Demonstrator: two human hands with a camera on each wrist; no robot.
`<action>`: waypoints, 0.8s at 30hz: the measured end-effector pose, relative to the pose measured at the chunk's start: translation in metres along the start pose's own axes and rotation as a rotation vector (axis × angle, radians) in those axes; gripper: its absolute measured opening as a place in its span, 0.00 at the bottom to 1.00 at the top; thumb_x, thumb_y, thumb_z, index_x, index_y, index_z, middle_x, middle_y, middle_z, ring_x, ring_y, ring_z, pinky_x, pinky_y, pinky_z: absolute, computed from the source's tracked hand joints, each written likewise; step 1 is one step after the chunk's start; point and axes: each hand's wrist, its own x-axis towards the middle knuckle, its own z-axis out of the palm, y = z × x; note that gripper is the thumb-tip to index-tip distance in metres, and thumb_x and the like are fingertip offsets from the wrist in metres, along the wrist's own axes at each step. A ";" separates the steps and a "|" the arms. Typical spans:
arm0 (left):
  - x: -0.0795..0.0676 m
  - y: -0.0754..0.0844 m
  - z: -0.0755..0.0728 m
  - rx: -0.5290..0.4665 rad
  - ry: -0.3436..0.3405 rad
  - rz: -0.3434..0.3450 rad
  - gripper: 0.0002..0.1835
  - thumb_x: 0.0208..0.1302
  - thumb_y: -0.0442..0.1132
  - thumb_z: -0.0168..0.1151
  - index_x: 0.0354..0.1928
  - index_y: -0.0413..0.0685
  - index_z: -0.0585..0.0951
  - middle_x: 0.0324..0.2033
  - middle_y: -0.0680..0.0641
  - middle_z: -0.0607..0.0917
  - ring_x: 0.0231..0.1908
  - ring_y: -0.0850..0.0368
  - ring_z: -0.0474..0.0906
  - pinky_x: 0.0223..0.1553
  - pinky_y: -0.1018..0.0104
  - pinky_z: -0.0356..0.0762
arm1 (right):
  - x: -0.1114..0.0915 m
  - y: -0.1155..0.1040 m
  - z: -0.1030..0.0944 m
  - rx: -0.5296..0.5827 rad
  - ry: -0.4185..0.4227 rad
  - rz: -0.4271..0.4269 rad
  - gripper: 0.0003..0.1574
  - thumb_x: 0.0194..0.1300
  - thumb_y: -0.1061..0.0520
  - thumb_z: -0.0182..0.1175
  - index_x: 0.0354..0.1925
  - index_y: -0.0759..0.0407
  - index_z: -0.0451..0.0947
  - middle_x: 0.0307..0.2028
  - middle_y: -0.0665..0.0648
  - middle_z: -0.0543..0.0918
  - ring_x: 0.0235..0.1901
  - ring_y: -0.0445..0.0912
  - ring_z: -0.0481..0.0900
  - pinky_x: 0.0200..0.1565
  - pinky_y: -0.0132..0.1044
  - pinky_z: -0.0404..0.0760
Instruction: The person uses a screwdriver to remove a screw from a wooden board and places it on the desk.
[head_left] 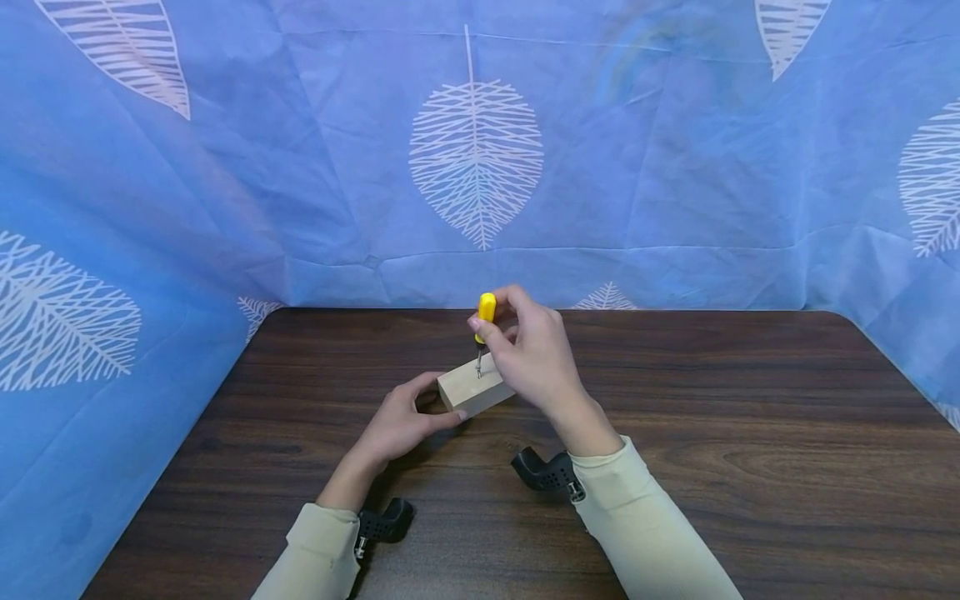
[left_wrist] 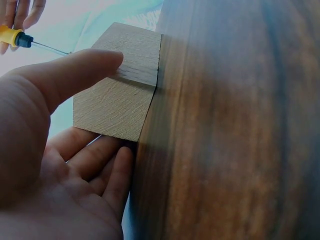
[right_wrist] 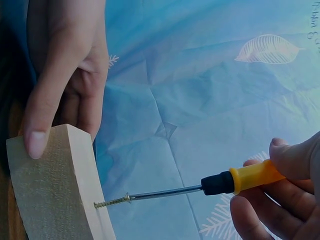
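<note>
A pale wooden block [head_left: 471, 388] lies on the dark table. My left hand [head_left: 400, 423] grips its left end, with the thumb on the near side and the fingers on the far side, as the left wrist view also shows. My right hand [head_left: 536, 350] holds a screwdriver by its yellow handle [head_left: 487, 307], upright above the block. In the right wrist view, the tip of the screwdriver's shaft [right_wrist: 165, 193] meets the head of a screw [right_wrist: 112, 202]. The screw's point is in the block's top face, and much of its thread shows outside the wood.
The brown wood-grain table [head_left: 712, 400] spreads around the block. Behind and left of it hangs a blue cloth [head_left: 337, 167] with white leaf prints. Black wrist-worn devices [head_left: 388, 522] stick out from both light sleeves [head_left: 652, 517].
</note>
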 end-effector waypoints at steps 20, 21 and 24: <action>0.000 0.001 0.000 0.001 0.002 -0.010 0.31 0.65 0.49 0.78 0.70 0.57 0.81 0.65 0.47 0.85 0.69 0.43 0.78 0.71 0.34 0.70 | 0.001 0.009 0.010 -0.024 0.080 -0.096 0.14 0.74 0.50 0.71 0.49 0.58 0.86 0.39 0.53 0.89 0.36 0.45 0.86 0.43 0.40 0.86; 0.000 0.001 0.000 0.002 0.002 -0.010 0.31 0.65 0.49 0.78 0.70 0.57 0.81 0.65 0.47 0.85 0.69 0.42 0.78 0.71 0.34 0.70 | 0.001 0.009 0.010 -0.028 0.097 -0.112 0.14 0.73 0.50 0.72 0.49 0.58 0.87 0.39 0.54 0.89 0.36 0.45 0.85 0.42 0.41 0.86; 0.000 0.001 -0.001 0.008 0.003 -0.009 0.31 0.65 0.49 0.78 0.70 0.57 0.81 0.65 0.47 0.85 0.69 0.42 0.77 0.71 0.34 0.70 | 0.001 0.011 0.011 -0.034 0.132 -0.143 0.15 0.70 0.52 0.75 0.50 0.56 0.91 0.40 0.54 0.87 0.34 0.45 0.84 0.40 0.40 0.85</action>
